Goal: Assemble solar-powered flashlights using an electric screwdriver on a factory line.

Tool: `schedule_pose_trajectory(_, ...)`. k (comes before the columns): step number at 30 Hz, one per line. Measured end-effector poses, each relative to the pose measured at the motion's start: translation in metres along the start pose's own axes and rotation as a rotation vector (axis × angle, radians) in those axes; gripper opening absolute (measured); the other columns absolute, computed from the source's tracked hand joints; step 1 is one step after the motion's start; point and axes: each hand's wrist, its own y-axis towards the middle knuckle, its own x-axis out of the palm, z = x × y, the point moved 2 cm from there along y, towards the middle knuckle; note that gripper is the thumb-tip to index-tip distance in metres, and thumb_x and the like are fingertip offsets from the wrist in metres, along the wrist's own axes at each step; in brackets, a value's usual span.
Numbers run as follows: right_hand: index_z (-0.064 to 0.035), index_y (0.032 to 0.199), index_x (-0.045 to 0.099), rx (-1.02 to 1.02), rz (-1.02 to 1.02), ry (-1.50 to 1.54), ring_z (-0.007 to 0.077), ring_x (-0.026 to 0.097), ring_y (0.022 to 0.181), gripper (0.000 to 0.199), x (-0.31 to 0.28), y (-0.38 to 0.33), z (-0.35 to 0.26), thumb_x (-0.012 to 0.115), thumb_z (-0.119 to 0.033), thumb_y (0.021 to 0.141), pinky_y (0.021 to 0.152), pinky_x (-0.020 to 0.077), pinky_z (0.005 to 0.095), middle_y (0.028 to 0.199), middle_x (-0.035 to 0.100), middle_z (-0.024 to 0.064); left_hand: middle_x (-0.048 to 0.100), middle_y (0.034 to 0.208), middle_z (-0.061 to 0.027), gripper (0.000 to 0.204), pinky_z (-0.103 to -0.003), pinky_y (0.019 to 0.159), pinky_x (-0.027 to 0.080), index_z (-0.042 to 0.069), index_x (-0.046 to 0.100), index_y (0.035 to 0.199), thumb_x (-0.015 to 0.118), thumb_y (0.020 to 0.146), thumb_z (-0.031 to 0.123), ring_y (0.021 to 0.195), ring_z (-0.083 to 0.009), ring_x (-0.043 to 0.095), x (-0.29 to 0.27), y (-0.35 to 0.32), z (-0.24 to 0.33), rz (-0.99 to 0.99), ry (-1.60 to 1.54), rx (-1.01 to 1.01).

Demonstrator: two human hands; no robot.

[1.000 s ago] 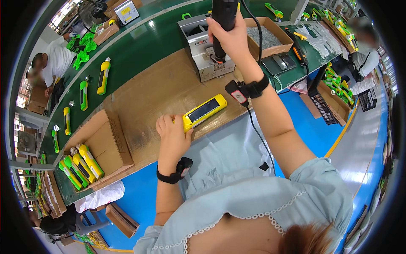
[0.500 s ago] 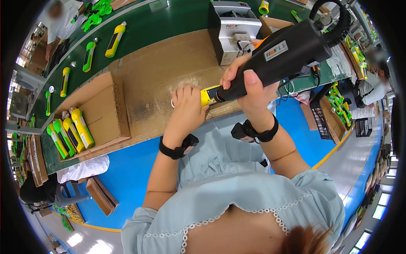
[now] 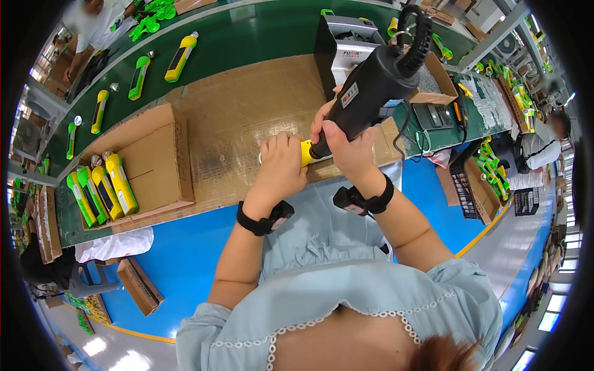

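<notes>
My left hand (image 3: 281, 166) is wrapped round a yellow flashlight-like casing (image 3: 305, 153) and presses it on the cardboard sheet (image 3: 247, 93). Most of the casing is hidden under my fingers; only one yellow end shows. A black corded electric screwdriver (image 3: 366, 96) is gripped in my right hand (image 3: 348, 147). It leans, its tip down at the casing beside my left fingers. Whether the tip sits in a screw I cannot tell.
An open cardboard box (image 3: 139, 164) at the left holds several yellow and green flashlights (image 3: 117, 182). More flashlights (image 3: 181, 59) lie on the green bench behind it. A silver-and-black machine (image 3: 346, 46) stands behind the screwdriver, with a small cardboard box (image 3: 436, 93) to its right.
The screwdriver has swung more upright, its rear end moving left. Its tip and my right hand have shifted slightly left over the casing. My left hand still holds the casing.
</notes>
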Motion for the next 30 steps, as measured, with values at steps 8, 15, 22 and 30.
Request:
schedule_pose_trajectory(8, -0.0028, 0.112, 0.042, 0.082, 0.100, 0.026, 0.0087, 0.055, 0.067, 0.044, 0.008, 0.017, 0.009, 0.066, 0.003, 0.075, 0.059, 0.0474, 0.0239, 0.081, 0.055, 0.0031, 0.049, 0.106, -0.0170, 0.048, -0.043, 0.089, 0.032, 0.002, 0.051, 0.109, 0.070, 0.066, 0.013, 0.105, -0.0348, 0.046, -0.005, 0.010, -0.006, -0.068, 0.007, 0.008)
schedule_pose_trajectory(15, -0.0036, 0.107, 0.039, 0.157, 0.060, 0.118, 0.0115, 0.054, 0.051, 0.035, 0.007, 0.035, -0.002, 0.064, -0.002, 0.083, 0.046, 0.0440, 0.0256, 0.067, 0.054, 0.0047, 0.050, 0.110, -0.0178, 0.045, -0.045, 0.093, 0.031, 0.005, 0.051, 0.113, 0.067, 0.074, 0.022, 0.112, -0.0349, 0.045, -0.006, 0.012, -0.008, -0.191, 0.058, -0.130)
schedule_pose_trajectory(22, -0.0010, 0.131, 0.030, 0.089, -0.040, 0.212, 0.0167, 0.057, 0.058, 0.059, -0.001, -0.020, -0.052, 0.062, -0.014, 0.083, 0.054, 0.0462, 0.0284, 0.069, 0.055, 0.0085, 0.053, 0.103, -0.0139, 0.049, -0.045, 0.089, 0.032, 0.003, 0.054, 0.105, 0.073, 0.063, 0.017, 0.100, -0.0300, 0.048, -0.017, -0.053, 0.022, 0.008, 0.288, -0.124)
schedule_pose_trajectory(30, 0.0036, 0.127, 0.031, 0.103, 0.129, 0.113, 0.0176, 0.056, 0.053, 0.071, -0.049, -0.028, -0.093, 0.071, -0.025, 0.077, 0.050, 0.0467, 0.0274, 0.067, 0.055, 0.0095, 0.054, 0.100, -0.0156, 0.044, -0.044, 0.085, 0.036, 0.002, 0.055, 0.100, 0.074, 0.064, 0.019, 0.098, -0.0320, 0.050, -0.046, -0.043, -0.023, 0.100, 0.483, -0.373)
